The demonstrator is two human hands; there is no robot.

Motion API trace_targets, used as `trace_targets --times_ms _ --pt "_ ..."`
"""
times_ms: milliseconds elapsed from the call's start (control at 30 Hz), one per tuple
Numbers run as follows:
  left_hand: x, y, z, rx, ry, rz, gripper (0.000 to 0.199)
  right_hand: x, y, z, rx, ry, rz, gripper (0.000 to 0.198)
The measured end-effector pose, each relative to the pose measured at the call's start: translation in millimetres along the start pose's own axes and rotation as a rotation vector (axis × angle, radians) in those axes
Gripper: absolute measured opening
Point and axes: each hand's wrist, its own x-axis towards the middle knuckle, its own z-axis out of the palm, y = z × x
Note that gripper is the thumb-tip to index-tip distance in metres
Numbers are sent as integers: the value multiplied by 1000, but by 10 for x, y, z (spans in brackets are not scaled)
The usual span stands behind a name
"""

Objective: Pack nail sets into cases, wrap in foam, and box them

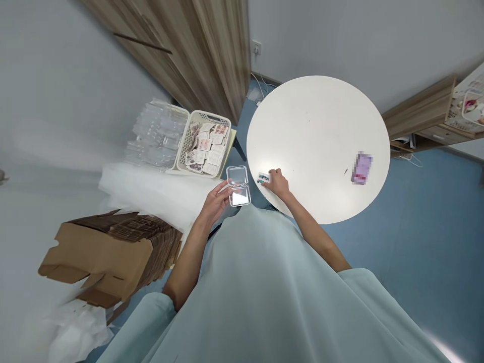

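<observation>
My left hand (215, 204) grips a small clear plastic case (237, 175) by its left side, just off the near left edge of the round white table. The case is hinged and spread open, and nothing shows inside it. My right hand (279, 183) is at the table's left edge, its fingers closed on a small white card of press-on nails (263, 178). Dark and teal nails sit on the card in two rows; my fingers cover its right end.
The round white table (317, 126) bears a pixelated purple item (362, 168) at its right. To the left are a white basket (183, 146) of small cards, a stack of clear plastic cases (159, 133), white wrapping sheets (143, 194) and folded cardboard boxes (102, 252).
</observation>
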Motion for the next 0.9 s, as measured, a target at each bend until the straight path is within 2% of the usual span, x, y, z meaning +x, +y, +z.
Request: trace_targets --times_ms 200,333,467,567,700,800,900 --pt "-36 -62 -69 -71 22 -29 62 52 -46 150 -138 34 -6 44" --pt "34 -82 -23 -87 -14 -47 61 -12 -20 123 -81 35 14 43" --pt "128 -59 113 -76 -62 -47 62 -158 121 26 26 60 23 24" --pt "202 -32 259 -62 -118 -63 62 -300 281 -114 111 117 13 17" --pt "291 -10 483 -35 -201 -78 62 -541 427 -426 299 259 45 24" --pt "339 -6 658 -15 -259 -83 61 -772 410 -726 504 381 55 35" --pt "374 -9 829 17 -303 -96 61 -1004 312 -990 616 435 -25 42"
